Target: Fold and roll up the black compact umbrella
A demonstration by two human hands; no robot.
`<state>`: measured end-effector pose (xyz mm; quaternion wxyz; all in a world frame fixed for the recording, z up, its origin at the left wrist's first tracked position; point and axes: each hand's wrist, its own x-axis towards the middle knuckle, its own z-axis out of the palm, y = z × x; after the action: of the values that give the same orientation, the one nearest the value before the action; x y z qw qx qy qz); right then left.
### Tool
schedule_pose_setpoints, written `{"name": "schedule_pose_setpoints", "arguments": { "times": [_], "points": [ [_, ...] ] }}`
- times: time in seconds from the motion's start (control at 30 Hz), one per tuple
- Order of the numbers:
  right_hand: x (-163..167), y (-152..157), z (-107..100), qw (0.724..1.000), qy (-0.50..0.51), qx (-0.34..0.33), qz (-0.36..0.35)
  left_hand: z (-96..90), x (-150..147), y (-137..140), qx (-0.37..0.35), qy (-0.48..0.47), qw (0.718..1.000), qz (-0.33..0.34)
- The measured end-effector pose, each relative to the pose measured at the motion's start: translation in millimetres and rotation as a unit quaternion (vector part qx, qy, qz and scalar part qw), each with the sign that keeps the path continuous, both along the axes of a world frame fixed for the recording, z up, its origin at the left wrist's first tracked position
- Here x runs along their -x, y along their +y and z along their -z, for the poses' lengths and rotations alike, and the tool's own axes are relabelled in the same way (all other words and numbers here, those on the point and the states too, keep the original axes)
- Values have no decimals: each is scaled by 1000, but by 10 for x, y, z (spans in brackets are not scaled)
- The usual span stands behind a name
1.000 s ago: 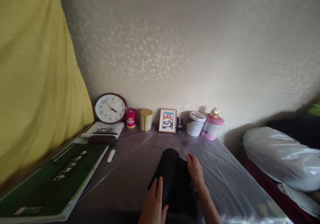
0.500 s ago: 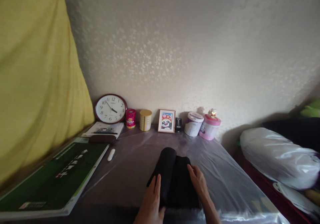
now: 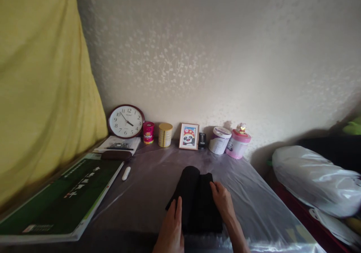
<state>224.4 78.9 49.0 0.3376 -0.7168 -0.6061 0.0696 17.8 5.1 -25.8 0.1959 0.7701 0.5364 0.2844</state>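
A folded piece of black cloth [image 3: 204, 208] lies near the front edge of the table, its left part doubled over into a rounded fold. My left hand [image 3: 172, 223] holds that fold from the left, fingers pointing forward along it and the thumb side low and partly hidden. On the opposite side, my right hand [image 3: 222, 200] pinches the upper right edge of the cloth between thumb and curled fingers. The underside of the cloth cannot be seen.
A green book [image 3: 64, 196], a dark case [image 3: 116, 155] and a small white object [image 3: 126, 173] lie on the left. Along the wall stand a clock [image 3: 126, 121], tins, a picture frame [image 3: 188, 136] and two tubs. A white plastic bag [image 3: 313, 179] is beyond the right table edge.
My right hand has curled its fingers more tightly on the cloth's right edge, which has shifted slightly inward. My left hand stays on the fold. The view has moved slightly.
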Motion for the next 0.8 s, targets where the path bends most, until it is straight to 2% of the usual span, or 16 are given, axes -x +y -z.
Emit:
{"name": "schedule_pose_setpoints", "arguments": {
  "times": [0.1, 0.23, 0.4, 0.47, 0.6, 0.7, 0.8],
  "points": [
    [45, 83, -76, 996, 81, -20, -43, -4, 17, -11, -19, 14, 1000, -1],
    [249, 212, -180, 976, 198, -28, -84, 7, 13, -7, -15, 36, 999, -7],
    [587, 366, -145, 955, 279, -17, -101, 47, 17, 27, -1, 50, 999, -4],
    [696, 421, -83, 956, 274, -18, -101, 55, 27, 39, -1, 53, 999, -3],
    [842, 497, 31, 978, 190, 17, -89, 34, 37, 67, -10, 64, 998, 5],
    [898, 505, 58, 984, 157, 28, -84, 37, 44, 99, -11, 71, 997, 17],
    [938, 469, 33, 978, 154, 64, -127, 141, 101, 123, -30, 80, 996, 6]
  ]
}}
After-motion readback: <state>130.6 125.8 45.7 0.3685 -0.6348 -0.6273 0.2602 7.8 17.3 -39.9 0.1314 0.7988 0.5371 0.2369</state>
